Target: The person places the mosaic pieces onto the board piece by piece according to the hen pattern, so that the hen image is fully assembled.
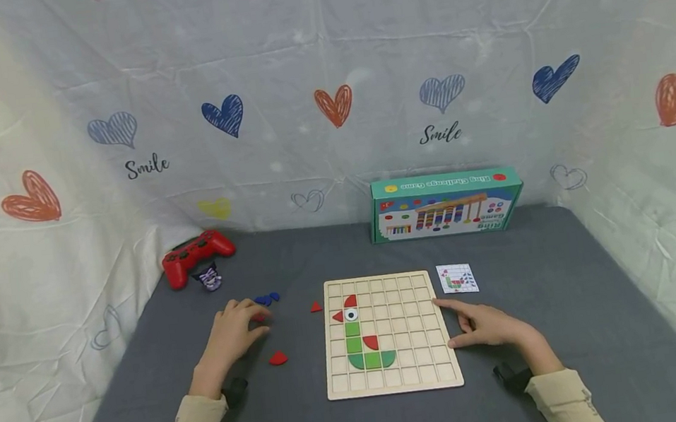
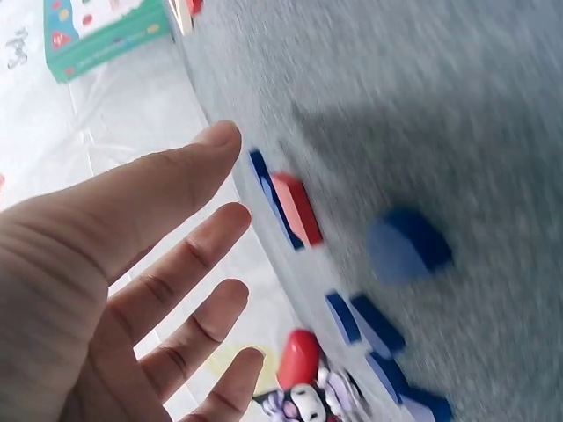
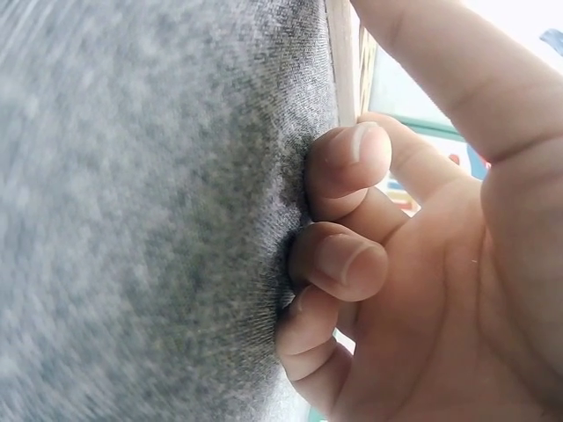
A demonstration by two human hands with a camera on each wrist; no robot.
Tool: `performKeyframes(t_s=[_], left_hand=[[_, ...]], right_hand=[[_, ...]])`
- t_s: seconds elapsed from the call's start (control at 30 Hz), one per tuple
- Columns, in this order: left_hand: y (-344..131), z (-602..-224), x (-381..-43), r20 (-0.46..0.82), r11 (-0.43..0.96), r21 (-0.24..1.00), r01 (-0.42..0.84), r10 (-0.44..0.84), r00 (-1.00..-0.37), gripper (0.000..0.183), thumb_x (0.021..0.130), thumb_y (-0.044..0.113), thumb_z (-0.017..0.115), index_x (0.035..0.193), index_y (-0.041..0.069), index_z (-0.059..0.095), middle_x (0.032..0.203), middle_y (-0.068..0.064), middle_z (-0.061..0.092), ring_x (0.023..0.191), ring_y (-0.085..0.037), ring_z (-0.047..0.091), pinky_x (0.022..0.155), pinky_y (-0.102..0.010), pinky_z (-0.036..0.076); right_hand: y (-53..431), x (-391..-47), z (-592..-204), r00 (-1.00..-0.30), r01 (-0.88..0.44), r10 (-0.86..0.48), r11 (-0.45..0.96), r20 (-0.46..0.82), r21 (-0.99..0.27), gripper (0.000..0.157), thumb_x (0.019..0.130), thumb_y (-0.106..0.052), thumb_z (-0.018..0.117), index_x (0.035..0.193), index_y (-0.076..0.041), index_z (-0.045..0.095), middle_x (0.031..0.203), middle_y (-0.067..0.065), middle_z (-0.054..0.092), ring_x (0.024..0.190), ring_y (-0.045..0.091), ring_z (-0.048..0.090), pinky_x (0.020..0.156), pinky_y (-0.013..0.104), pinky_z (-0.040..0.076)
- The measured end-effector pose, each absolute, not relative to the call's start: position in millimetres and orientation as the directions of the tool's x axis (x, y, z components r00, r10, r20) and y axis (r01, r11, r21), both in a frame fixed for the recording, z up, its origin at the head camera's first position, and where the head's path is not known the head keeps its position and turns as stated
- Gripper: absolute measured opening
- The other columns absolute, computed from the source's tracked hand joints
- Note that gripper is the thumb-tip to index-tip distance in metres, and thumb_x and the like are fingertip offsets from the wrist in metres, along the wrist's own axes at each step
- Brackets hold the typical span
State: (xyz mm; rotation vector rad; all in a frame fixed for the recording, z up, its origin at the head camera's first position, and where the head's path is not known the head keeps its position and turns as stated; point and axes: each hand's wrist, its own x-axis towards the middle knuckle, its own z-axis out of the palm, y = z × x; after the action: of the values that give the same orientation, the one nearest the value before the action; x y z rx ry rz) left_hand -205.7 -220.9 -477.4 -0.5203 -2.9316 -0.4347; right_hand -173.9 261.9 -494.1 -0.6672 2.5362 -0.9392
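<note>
My left hand (image 1: 235, 331) hovers at the left of the table, fingers loosely bent and spread, holding nothing. Below its fingertips lies a red piece (image 2: 297, 209) beside a blue one, with several more blue pieces (image 1: 268, 299) around. My right hand (image 1: 487, 323) touches the right edge of a wooden grid board (image 1: 415, 340) with forefinger and thumb; its other fingers curl against the cloth. On the board, green squares (image 1: 353, 337), green rounded pieces, red pieces (image 1: 370, 343) and a white eye piece (image 1: 351, 315) form a bird-like figure.
Two loose red pieces lie left of the board, a fan-shaped one (image 1: 277, 358) and a triangle (image 1: 316, 306). A small picture card (image 1: 457, 278) is beyond my right hand. At the back stand a game box (image 1: 446, 205), a red game controller (image 1: 196, 255) and a small cartoon figure (image 1: 209, 278).
</note>
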Motion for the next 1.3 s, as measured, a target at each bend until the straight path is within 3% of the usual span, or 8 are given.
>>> performKeyframes(t_s=[0.8,1.3], left_hand=[[-237,-478,-221,0.109,0.906,0.214,0.366,0.350,-0.930,0.029,0.077,0.009,0.073,0.105,0.014,0.071,0.110,-0.008,0.061,0.097,-0.030,0.051,0.077,-0.051,0.042],[-233,-481,-224,0.108,0.909,0.181,0.376,0.361,-0.926,0.025,0.076,0.012,0.075,0.101,0.014,0.071,0.103,-0.006,0.063,0.092,-0.028,0.052,0.074,-0.050,0.044]], right_hand=[[262,-174,-494,-0.831,-0.307,-0.532,0.679,-0.160,-0.667,0.078,0.079,-0.040,0.070,0.144,-0.015,0.034,0.062,-0.005,0.044,0.049,0.004,0.035,0.048,0.021,0.031],[262,-173,-493,-0.832,-0.306,-0.533,0.673,-0.154,-0.674,0.077,0.080,-0.037,0.071,0.143,-0.014,0.035,0.063,-0.003,0.045,0.049,0.004,0.035,0.048,0.021,0.031]])
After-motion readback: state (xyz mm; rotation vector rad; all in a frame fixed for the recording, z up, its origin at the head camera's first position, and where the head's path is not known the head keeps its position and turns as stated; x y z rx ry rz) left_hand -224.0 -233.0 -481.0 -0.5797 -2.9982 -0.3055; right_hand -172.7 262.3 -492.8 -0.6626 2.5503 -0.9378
